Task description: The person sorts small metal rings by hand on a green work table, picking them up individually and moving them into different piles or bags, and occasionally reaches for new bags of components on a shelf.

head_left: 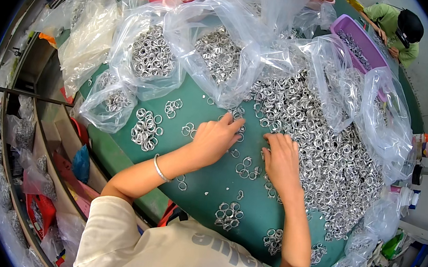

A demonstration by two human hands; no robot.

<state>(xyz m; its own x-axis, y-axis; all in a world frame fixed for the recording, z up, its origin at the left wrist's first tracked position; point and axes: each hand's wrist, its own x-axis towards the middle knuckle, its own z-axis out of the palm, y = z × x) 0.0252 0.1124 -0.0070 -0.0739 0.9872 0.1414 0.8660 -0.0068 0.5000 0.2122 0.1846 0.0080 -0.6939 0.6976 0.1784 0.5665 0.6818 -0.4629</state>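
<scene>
Many small silver metal rings lie on the green table. My left hand (217, 138), with a bangle (160, 168) on its wrist, reaches over a few rings in the middle; its fingers are apart and touch or nearly touch them. My right hand (282, 160) rests at the left edge of a large ring pile (334, 165), thumb and fingers apart. Whether a ring sits under its fingertips is hidden. Small groups of rings lie around: a cluster (146, 130) left of my left hand, another (229, 216) close to my body, and a few loose rings (246, 168) between my forearms.
Clear plastic bags of rings (152, 53) (218, 54) stand along the far side. A purple bin (359, 43) of metal parts is at the far right, near another person (396, 30) in green. Shelves (44, 132) with bagged parts line the left. A plastic bag (387, 129) borders the pile.
</scene>
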